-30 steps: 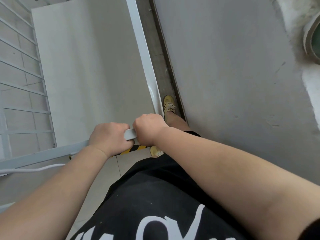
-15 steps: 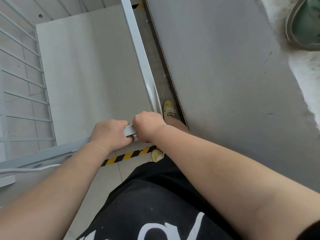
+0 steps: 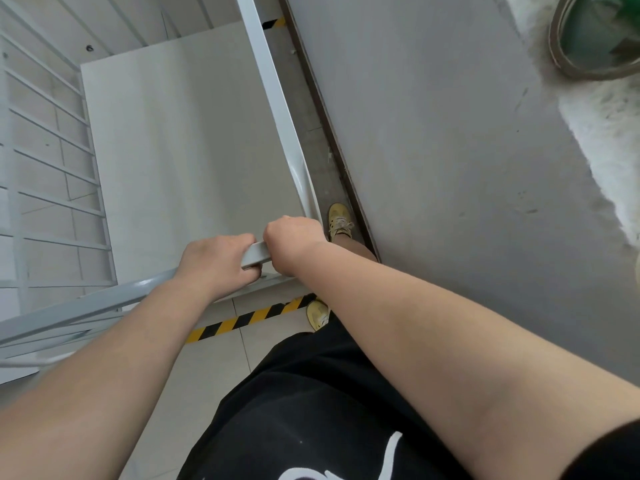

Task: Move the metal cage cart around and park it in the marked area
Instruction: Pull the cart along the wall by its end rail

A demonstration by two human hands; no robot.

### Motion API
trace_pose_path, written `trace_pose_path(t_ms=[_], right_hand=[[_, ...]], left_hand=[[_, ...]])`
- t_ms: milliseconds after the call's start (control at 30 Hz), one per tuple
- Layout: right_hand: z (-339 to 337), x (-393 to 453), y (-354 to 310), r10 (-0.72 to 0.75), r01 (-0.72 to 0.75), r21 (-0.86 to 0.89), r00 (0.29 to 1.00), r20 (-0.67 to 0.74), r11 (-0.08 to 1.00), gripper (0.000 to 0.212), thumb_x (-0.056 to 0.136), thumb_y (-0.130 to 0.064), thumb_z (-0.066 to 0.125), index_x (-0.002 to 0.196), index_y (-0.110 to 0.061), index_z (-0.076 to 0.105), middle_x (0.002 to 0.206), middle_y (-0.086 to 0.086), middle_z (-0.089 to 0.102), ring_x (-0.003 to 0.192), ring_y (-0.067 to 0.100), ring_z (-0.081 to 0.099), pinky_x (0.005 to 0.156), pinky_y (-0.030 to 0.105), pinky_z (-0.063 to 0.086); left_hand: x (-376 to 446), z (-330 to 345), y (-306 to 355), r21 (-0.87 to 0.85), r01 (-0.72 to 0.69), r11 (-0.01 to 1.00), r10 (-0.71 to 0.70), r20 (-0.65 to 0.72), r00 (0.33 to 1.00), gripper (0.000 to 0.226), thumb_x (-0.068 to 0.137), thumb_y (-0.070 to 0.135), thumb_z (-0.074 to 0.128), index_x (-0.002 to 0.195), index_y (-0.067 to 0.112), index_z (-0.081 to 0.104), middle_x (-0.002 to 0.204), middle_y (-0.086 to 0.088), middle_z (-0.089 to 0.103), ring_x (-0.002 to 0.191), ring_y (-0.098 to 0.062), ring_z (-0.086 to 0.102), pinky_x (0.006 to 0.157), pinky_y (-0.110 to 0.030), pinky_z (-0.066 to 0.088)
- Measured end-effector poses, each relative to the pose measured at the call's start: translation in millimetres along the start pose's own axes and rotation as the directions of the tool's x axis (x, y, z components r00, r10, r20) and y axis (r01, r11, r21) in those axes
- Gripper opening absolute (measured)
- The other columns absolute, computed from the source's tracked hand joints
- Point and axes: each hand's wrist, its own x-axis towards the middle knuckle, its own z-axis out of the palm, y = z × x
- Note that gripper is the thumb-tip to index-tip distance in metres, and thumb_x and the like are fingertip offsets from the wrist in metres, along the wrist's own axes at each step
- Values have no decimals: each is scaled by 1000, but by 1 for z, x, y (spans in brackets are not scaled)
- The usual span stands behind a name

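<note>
Cage cart (image 3: 180, 150) is right in front of the person, and both hands are wrapped tight around its top rail (image 3: 258, 253) at the near right corner, the left hand (image 3: 216, 263) just beside the right hand (image 3: 292, 245), most likely so the person can steer it. Under the hands, a yellow and black stripe (image 3: 249, 318) runs across the floor (image 3: 221, 368) just behind the cart, so I think the cart sits inside the marked spot or very close to it. Farther on, the cart's right side runs close along the grey wall (image 3: 433, 150), with only a thin gap where one yellow shoe (image 3: 339, 220) stands.
</note>
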Motion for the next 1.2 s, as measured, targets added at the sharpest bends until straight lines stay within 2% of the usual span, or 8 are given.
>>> trace_pose_path(t_ms=[100,200,367,500,800,933,1000,1200], right_hand=[[-2,1,-1,2,-2,0,1000,9,1000,26,90,-6,51,114,-12,59,87,3,45,76,24,47,64,31,38],[-3,4,-1,5,-5,12,1000,15,1000,23,89,-6,51,111,-12,59,86,3,46,77,24,49,64,30,38],[-3,8,1,1,-2,13,1000,31,1000,23,88,-5,51,108,-12,60,84,3,45,76,24,47,64,30,37],[-3,9,1,-26,26,-7,999,42,1000,22,89,-6,52,108,-12,61,83,2,46,74,23,47,64,30,38],[-7,15,3,-55,63,-61,992,113,996,21,88,-5,51,105,-11,60,65,-1,33,74,24,47,63,30,35],[-7,16,3,-50,57,-46,989,141,997,21,87,-7,52,105,-11,62,92,6,61,87,29,61,65,29,38],[-6,17,5,-50,55,-36,989,138,998,21,87,-7,52,105,-11,62,100,8,64,87,29,61,66,29,38],[-4,18,9,-77,81,-30,991,108,996,20,87,-8,52,104,-12,63,82,5,52,73,25,47,65,29,37]], left_hand=[[3,0,-1,-2,-17,1000,17,-1,1000,15,84,35,54,79,26,43,77,-1,59,71,-22,47,61,-26,35],[7,1,-2,8,-29,1000,29,-2,1000,15,83,36,55,83,22,50,81,-4,66,72,-26,52,61,-26,36],[8,1,-3,-1,-50,999,50,-7,999,13,83,34,54,85,21,54,71,1,54,69,-24,51,61,-26,38],[8,3,-5,9,-75,997,75,-16,997,18,83,32,56,90,16,59,84,-7,70,82,-32,64,61,-27,36],[8,5,-5,21,-75,997,75,-11,997,27,81,38,49,94,17,59,90,-5,70,86,-32,64,62,-27,34],[9,4,-3,30,-69,997,68,28,997,25,83,37,52,98,18,59,94,-4,70,89,-30,64,63,-27,34],[11,4,-3,33,-81,996,80,15,997,27,83,39,52,98,17,59,94,-3,70,89,-30,64,63,-27,32],[10,3,-5,-22,-106,994,104,-74,992,33,79,42,50,92,14,61,85,-6,71,80,-33,65,59,-29,34]])
